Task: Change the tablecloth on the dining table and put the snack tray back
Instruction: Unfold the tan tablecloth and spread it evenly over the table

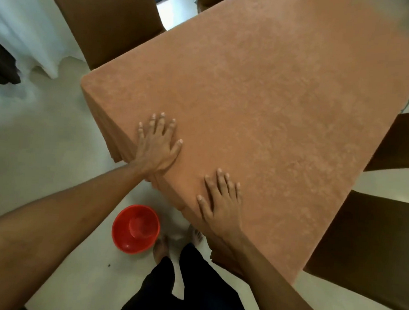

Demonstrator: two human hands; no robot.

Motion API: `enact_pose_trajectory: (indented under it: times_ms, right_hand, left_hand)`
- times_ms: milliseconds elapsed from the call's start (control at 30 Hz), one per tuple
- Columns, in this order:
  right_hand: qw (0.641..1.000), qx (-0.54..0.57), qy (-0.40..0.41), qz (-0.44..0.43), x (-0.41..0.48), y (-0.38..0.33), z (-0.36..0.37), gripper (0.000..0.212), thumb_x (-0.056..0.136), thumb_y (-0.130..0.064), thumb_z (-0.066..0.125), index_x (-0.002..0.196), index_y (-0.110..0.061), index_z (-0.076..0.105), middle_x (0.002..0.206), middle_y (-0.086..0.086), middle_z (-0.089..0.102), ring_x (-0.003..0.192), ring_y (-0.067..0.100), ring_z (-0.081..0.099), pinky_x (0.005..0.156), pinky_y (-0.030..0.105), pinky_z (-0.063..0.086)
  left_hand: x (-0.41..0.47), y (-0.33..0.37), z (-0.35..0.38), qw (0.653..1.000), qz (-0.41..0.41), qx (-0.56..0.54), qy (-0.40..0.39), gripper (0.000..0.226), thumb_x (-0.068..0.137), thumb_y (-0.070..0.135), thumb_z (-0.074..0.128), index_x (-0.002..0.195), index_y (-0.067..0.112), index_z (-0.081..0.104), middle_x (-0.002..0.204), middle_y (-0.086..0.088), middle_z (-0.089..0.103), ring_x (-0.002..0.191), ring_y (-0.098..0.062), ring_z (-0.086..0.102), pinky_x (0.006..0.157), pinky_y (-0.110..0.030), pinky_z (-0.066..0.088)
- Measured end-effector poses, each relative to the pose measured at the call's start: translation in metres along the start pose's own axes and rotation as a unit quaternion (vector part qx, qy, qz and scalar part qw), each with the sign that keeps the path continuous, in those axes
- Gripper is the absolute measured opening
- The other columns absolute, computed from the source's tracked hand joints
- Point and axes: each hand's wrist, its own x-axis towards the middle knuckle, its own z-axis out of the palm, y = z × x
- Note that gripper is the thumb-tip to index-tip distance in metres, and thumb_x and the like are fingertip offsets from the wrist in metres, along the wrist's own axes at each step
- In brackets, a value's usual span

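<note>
A salmon-orange tablecloth (260,105) covers the whole dining table and hangs over its near edge in folds. My left hand (158,141) lies flat on the cloth near the table's near-left edge, fingers straight and spread. My right hand (221,202) presses flat on the cloth at the near edge, to the right of the left one, fingers straight. Neither hand holds anything. A red plastic bowl-shaped tray (135,229) sits on the floor below the table edge, between my left arm and my feet.
Brown chairs stand around the table: one at the far left (101,23) and two on the right (398,141), (369,246). White curtain (27,27) hangs at the far left. My bare feet (163,247) stand on pale floor close to the red tray.
</note>
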Motion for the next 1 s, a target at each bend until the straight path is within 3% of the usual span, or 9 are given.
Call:
enact_pose_trajectory:
  times_ms: [100, 233, 333, 467, 633, 767, 867, 933, 1000]
  right_hand:
    - [0.997, 0.072, 0.026, -0.001, 0.004, 0.020, -0.015, 0.046, 0.100, -0.049, 0.048, 0.139, -0.027, 0.057, 0.157, 0.000, 0.042, 0.145, 0.024, 0.036, 0.117, 0.050, 0.030]
    - [0.996, 0.038, 0.061, 0.047, 0.030, 0.089, -0.044, 0.051, 0.098, -0.052, 0.045, 0.138, -0.022, 0.057, 0.150, 0.009, 0.048, 0.137, 0.033, 0.044, 0.110, 0.053, 0.037]
    - [0.996, -0.016, 0.031, 0.077, 0.044, 0.148, -0.067, 0.066, 0.096, -0.063, 0.037, 0.146, -0.022, 0.050, 0.158, 0.011, 0.039, 0.145, 0.034, 0.035, 0.117, 0.053, 0.029]
    - [0.997, -0.051, -0.015, 0.057, 0.026, 0.200, -0.070, 0.068, 0.100, -0.068, 0.029, 0.160, -0.036, 0.020, 0.170, 0.001, 0.011, 0.156, 0.025, 0.007, 0.125, 0.052, 0.008]
    - [0.997, -0.053, -0.052, -0.036, -0.049, 0.180, -0.052, 0.068, 0.103, -0.063, 0.023, 0.162, -0.033, 0.007, 0.171, 0.003, -0.003, 0.157, 0.026, -0.006, 0.124, 0.053, -0.003]
    - [0.991, -0.019, -0.060, -0.122, -0.116, 0.165, -0.039, 0.065, 0.103, -0.059, 0.028, 0.161, -0.031, 0.017, 0.171, 0.004, 0.004, 0.157, 0.025, -0.004, 0.124, 0.055, -0.003]
    - [0.978, 0.036, -0.058, -0.197, -0.130, 0.174, -0.042, 0.053, 0.100, -0.053, 0.044, 0.148, -0.030, 0.046, 0.166, 0.003, 0.026, 0.155, 0.024, 0.018, 0.123, 0.055, 0.009]
    - [0.983, 0.103, -0.015, -0.148, -0.121, 0.196, -0.055, 0.036, 0.096, -0.043, 0.054, 0.129, -0.030, 0.063, 0.152, -0.003, 0.049, 0.140, 0.019, 0.041, 0.117, 0.053, 0.025]
    - [0.986, 0.152, 0.030, -0.065, -0.095, 0.225, -0.073, 0.027, 0.095, -0.035, 0.056, 0.120, -0.030, 0.066, 0.138, -0.004, 0.057, 0.125, 0.019, 0.050, 0.106, 0.051, 0.037]
  left_hand:
    - [-0.025, 0.049, 0.018, 0.997, 0.077, 0.003, -0.009, 0.067, 0.098, 0.061, 0.029, 0.157, 0.029, 0.024, 0.167, -0.006, 0.011, 0.153, -0.032, 0.007, 0.117, -0.067, 0.003]
    - [-0.054, 0.108, 0.047, 0.994, 0.097, 0.022, -0.033, 0.069, 0.096, 0.067, 0.026, 0.157, 0.035, 0.022, 0.168, -0.004, 0.009, 0.153, -0.032, 0.006, 0.115, -0.069, -0.001]
    - [-0.068, 0.121, 0.056, 0.996, 0.073, 0.044, -0.020, 0.071, 0.096, 0.069, 0.022, 0.158, 0.036, 0.015, 0.168, -0.004, 0.007, 0.154, -0.031, 0.006, 0.115, -0.068, -0.002]
    - [-0.071, 0.123, 0.059, 0.997, 0.056, 0.051, 0.005, 0.069, 0.097, 0.068, 0.022, 0.158, 0.037, 0.015, 0.168, -0.003, 0.009, 0.154, -0.028, 0.006, 0.117, -0.067, 0.005]
    - [-0.071, 0.139, 0.063, 0.998, -0.038, 0.033, 0.024, 0.067, 0.098, 0.066, 0.019, 0.158, 0.038, 0.010, 0.168, 0.000, 0.004, 0.154, -0.025, 0.002, 0.118, -0.065, 0.002]
    - [-0.085, 0.191, 0.075, 0.989, -0.134, -0.014, 0.061, 0.068, 0.099, 0.064, 0.021, 0.158, 0.033, 0.014, 0.168, -0.005, 0.005, 0.154, -0.032, 0.001, 0.118, -0.066, 0.000]
    - [-0.104, 0.238, 0.091, 0.990, -0.125, -0.006, 0.065, 0.068, 0.099, 0.063, 0.021, 0.159, 0.031, 0.012, 0.168, -0.004, 0.004, 0.154, -0.031, 0.000, 0.118, -0.065, -0.001]
    - [-0.122, 0.270, 0.104, 0.993, -0.104, -0.008, 0.054, 0.067, 0.100, 0.061, 0.022, 0.159, 0.032, 0.010, 0.168, -0.002, 0.003, 0.154, -0.029, -0.001, 0.119, -0.063, -0.001]
    - [-0.146, 0.298, 0.118, 0.995, -0.086, -0.007, 0.043, 0.066, 0.100, 0.059, 0.023, 0.159, 0.033, 0.009, 0.168, -0.002, 0.002, 0.154, -0.028, -0.002, 0.119, -0.062, -0.002]
